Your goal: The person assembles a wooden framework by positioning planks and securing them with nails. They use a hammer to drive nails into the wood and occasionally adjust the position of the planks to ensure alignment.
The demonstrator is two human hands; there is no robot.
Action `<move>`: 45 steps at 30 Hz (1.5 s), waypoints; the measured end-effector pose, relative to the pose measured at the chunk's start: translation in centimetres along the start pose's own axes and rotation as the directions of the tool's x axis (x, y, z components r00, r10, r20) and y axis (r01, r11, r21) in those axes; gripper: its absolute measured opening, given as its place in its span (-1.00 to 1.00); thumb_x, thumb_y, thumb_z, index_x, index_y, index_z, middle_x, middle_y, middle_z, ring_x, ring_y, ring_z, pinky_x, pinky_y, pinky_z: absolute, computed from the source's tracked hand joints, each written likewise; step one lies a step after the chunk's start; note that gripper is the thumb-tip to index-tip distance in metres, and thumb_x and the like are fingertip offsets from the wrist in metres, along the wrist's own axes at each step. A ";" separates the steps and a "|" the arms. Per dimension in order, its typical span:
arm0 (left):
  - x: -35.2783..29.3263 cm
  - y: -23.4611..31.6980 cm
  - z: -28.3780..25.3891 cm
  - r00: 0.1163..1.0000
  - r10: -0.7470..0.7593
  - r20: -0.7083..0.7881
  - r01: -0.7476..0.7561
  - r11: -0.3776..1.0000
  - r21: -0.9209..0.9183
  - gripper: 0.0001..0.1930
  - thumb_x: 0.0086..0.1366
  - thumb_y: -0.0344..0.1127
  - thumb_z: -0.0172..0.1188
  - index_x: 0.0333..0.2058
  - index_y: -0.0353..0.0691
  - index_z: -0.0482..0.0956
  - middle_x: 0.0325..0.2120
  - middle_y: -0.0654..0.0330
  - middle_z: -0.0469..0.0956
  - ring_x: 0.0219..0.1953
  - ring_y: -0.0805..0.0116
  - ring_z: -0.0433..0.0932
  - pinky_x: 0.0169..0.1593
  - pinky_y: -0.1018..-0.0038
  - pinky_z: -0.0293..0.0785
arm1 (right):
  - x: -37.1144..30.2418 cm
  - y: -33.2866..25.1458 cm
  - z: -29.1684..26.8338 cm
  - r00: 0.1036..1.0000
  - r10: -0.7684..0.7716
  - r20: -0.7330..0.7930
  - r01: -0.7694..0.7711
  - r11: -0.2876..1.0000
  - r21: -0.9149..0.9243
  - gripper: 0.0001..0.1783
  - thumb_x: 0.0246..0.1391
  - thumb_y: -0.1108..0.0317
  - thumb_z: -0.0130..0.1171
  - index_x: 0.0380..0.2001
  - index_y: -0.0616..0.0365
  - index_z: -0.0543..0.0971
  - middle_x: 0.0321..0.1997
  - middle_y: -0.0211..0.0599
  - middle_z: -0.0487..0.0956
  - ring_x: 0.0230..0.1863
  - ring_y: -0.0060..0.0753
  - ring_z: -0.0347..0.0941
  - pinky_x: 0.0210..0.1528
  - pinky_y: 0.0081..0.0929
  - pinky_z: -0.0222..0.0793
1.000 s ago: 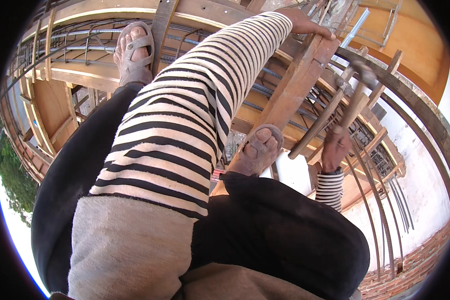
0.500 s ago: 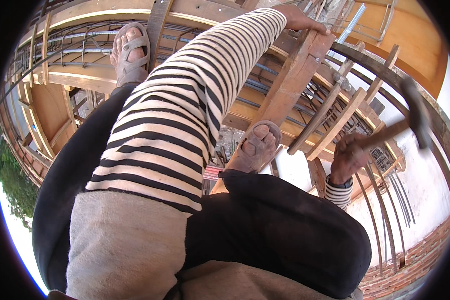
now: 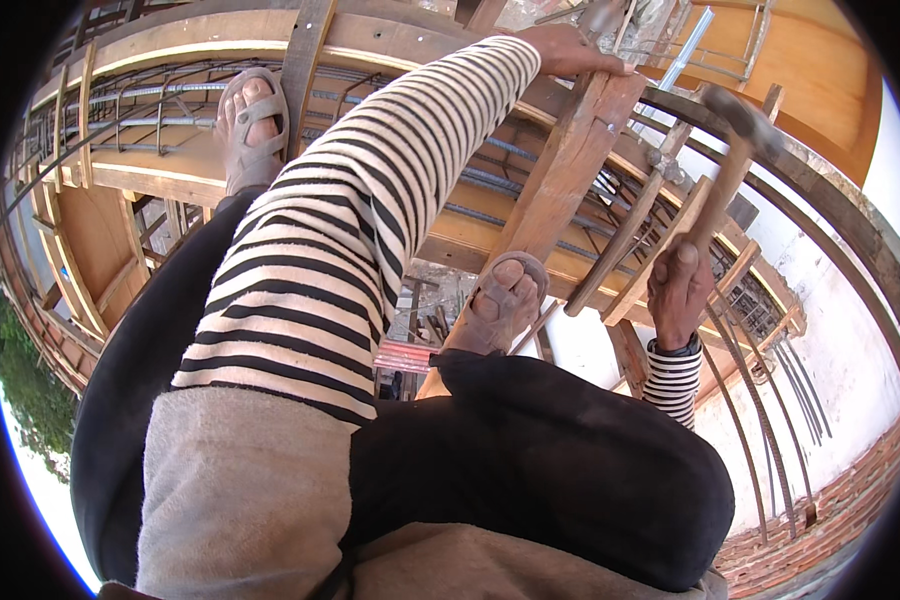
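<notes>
In my raised right hand [image 3: 681, 290] is a hammer [image 3: 724, 190], its handle wrapped by my fingers and its blurred head up and to the right. My left arm, in a striped sleeve, stretches up and away; the left hand [image 3: 575, 52] grips the far end of a reddish-brown wooden plank [image 3: 560, 175]. The thumb side shows over the plank's end, while the other fingers are partly hidden. A bolt or nail head shows on the plank near that hand. My right sandalled foot [image 3: 500, 305] rests on the plank's near part.
Below run formwork boards [image 3: 170, 168] holding steel reinforcing bars [image 3: 160, 92]. My left foot [image 3: 253, 125] stands on them. Wooden battens [image 3: 660, 250] jut out beside the plank. Upright bars [image 3: 770, 450] rise by a white wall [image 3: 840, 370] and brickwork [image 3: 840, 520] at right.
My right hand has turned the hammer upward, so its head went from the far right to higher and further left. My left hand stays on the plank; the whole view has shifted slightly.
</notes>
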State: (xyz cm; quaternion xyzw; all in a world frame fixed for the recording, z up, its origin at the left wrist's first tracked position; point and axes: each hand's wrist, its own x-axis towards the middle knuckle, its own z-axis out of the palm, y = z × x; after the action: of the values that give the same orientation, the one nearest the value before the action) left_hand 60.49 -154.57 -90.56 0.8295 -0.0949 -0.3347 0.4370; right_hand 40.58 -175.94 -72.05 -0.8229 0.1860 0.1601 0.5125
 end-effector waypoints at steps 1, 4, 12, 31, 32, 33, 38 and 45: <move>-0.7 -0.9 -1.2 0.998 -0.064 0.004 0.063 0.998 0.026 -0.06 0.07 0.58 0.01 0.04 -0.22 0.61 0.03 -0.09 0.56 0.08 -0.01 0.55 0.18 0.17 0.39 | 0.9 -1.0 1.0 0.996 0.072 0.043 -0.072 0.997 0.007 -0.51 0.35 -0.15 -0.09 -0.29 0.11 0.37 -0.63 -0.59 0.24 -0.68 -0.75 0.12 -0.68 -0.72 0.05; -2.4 -1.7 -3.5 0.992 -0.120 -0.045 0.126 0.972 0.197 -0.16 0.19 0.49 -0.05 -0.03 -0.24 0.64 -0.09 -0.03 0.63 0.02 0.07 0.60 0.14 0.18 0.45 | 4.2 -1.5 0.5 0.973 0.231 0.025 -0.229 0.970 -0.085 -0.52 0.35 -0.15 -0.09 -0.29 0.09 0.40 -0.62 -0.59 0.28 -0.69 -0.75 0.17 -0.71 -0.73 0.07; -4.3 -5.4 -6.6 0.965 -0.253 0.065 0.164 0.783 0.600 -0.25 0.25 0.39 -0.07 -0.07 -0.23 0.67 -0.09 -0.06 0.63 -0.02 0.05 0.62 0.10 0.17 0.48 | 13.8 -8.9 -2.2 0.898 0.314 0.309 -0.174 0.897 -0.406 -0.52 0.32 -0.11 0.01 -0.21 0.17 0.45 -0.60 -0.55 0.30 -0.66 -0.70 0.21 -0.65 -0.67 0.17; -5.6 -5.8 -5.7 0.994 -0.051 -0.092 0.094 0.822 0.561 -0.44 0.32 0.15 -0.04 -0.38 -0.24 0.73 -0.45 -0.02 0.67 -0.36 0.08 0.67 -0.24 0.19 0.59 | 22.6 -4.1 9.9 0.931 0.239 0.276 -0.091 0.884 -0.459 -0.28 -0.13 0.20 0.47 0.05 0.35 0.42 -0.21 -0.11 0.66 -0.18 -0.29 0.61 0.01 -0.37 0.50; -5.6 -5.6 -6.1 0.993 -0.080 -0.082 0.112 0.820 0.561 -0.45 0.32 0.15 -0.04 -0.38 -0.23 0.73 -0.45 -0.02 0.67 -0.36 0.09 0.67 -0.24 0.20 0.59 | 22.7 -3.7 10.1 0.937 0.232 0.262 -0.084 0.875 -0.477 -0.29 -0.13 0.20 0.46 0.04 0.34 0.43 -0.20 -0.11 0.66 -0.18 -0.29 0.61 0.00 -0.37 0.50; -5.7 -5.5 -6.3 0.991 -0.109 -0.073 0.131 0.818 0.560 -0.45 0.33 0.14 -0.04 -0.38 -0.22 0.73 -0.45 -0.01 0.67 -0.37 0.09 0.67 -0.24 0.21 0.59 | 22.6 -3.3 10.3 0.942 0.225 0.250 -0.076 0.866 -0.495 -0.31 -0.13 0.21 0.46 0.03 0.34 0.44 -0.19 -0.12 0.66 -0.18 -0.29 0.61 0.00 -0.37 0.50; -5.7 -4.9 -6.9 0.995 -0.088 -0.051 0.101 0.835 0.541 -0.44 0.34 0.16 -0.06 -0.41 -0.21 0.73 -0.46 0.00 0.68 -0.35 0.10 0.68 -0.21 0.22 0.60 | 21.7 -3.0 10.3 0.938 0.267 0.221 -0.134 0.867 -0.480 -0.30 -0.13 0.18 0.47 0.04 0.33 0.46 -0.21 -0.19 0.66 -0.19 -0.34 0.60 -0.04 -0.40 0.51; -5.4 -5.3 -6.9 0.984 -0.180 -0.012 0.164 0.864 0.476 -0.46 0.32 0.10 -0.02 -0.45 -0.25 0.71 -0.49 -0.06 0.66 -0.37 0.05 0.67 -0.19 0.17 0.60 | 21.8 -4.3 10.1 0.907 0.319 0.275 -0.185 0.889 -0.419 -0.36 -0.07 0.10 0.46 -0.03 0.29 0.50 -0.25 -0.20 0.62 -0.18 -0.38 0.55 -0.05 -0.40 0.47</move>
State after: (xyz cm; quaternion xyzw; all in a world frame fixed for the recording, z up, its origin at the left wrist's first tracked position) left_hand 60.04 -144.37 -89.48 0.9108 -0.1069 -0.3522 0.1872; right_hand 61.01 -168.16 -82.89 -0.8357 0.1674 0.3975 0.3400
